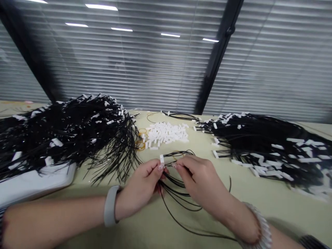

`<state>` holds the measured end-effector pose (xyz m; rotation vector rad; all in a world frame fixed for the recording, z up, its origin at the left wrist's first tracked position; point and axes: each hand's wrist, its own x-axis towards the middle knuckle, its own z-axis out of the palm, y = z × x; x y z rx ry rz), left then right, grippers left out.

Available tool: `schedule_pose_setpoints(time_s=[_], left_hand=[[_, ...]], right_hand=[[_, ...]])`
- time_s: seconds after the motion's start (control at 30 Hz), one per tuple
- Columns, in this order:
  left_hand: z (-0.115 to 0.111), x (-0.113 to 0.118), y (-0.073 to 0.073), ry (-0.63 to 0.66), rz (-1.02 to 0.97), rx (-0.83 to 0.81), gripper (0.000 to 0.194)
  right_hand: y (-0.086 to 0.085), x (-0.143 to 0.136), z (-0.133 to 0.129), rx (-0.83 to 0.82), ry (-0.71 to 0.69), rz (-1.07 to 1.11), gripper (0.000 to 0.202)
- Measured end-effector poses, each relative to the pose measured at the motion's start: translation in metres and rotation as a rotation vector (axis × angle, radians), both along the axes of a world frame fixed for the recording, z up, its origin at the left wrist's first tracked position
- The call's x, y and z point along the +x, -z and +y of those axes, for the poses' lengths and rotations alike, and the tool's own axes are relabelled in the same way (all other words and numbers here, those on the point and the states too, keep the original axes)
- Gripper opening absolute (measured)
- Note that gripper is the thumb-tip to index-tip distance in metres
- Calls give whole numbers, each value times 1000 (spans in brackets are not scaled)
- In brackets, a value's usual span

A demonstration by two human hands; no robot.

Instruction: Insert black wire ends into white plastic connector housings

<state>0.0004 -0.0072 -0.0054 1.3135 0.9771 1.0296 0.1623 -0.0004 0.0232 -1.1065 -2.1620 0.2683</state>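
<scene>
My left hand [144, 181] pinches a small white connector [162, 159] between thumb and fingers, near the middle of the table. Thin black wires [178, 193] run from around that hand and loop to the right below my right hand [198, 180]. The right hand's thumb and forefinger are pressed together close to the connector, at the black wires; which wire they grip is too small to make out. One longer wire curves down toward the right wrist. Behind the hands lies a heap of loose white connectors [168, 132].
A large pile of black wires with white ends [77, 128] lies at left, partly over a white tray [62, 176]. Another bundle of connector-ended wires [259, 138] covers the right side. Yellow rubber bands [141, 146] rest beside the heap. Windows with blinds [155, 69] stand behind the table.
</scene>
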Motion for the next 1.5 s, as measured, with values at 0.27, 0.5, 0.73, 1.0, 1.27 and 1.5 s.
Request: schedule_pose_setpoints(time_s=[0.27,0.5,0.73,1.0,1.27,1.5], left_hand=[[1,1,1,10,53,33,31],[-1,2,-3,-4,94,101,27],[-2,2,-4,-18,158,140,27],[-2,0,-4,-7,201,181,27],[-4,1,-5,24,215,195,27],[-4,1,-9,-20,327,254,26]], right_hand=[[3,1,0,26,9,-53,17],[-1,0,-2,-1,49,-160,23],[-2,3,-3,-3,12,-154,22],[-4,2,-3,-66,-26,-139,23],[-4,-1,-4,-70,34,-149,24],[-2,-5,-8,-30,52,-203,23]])
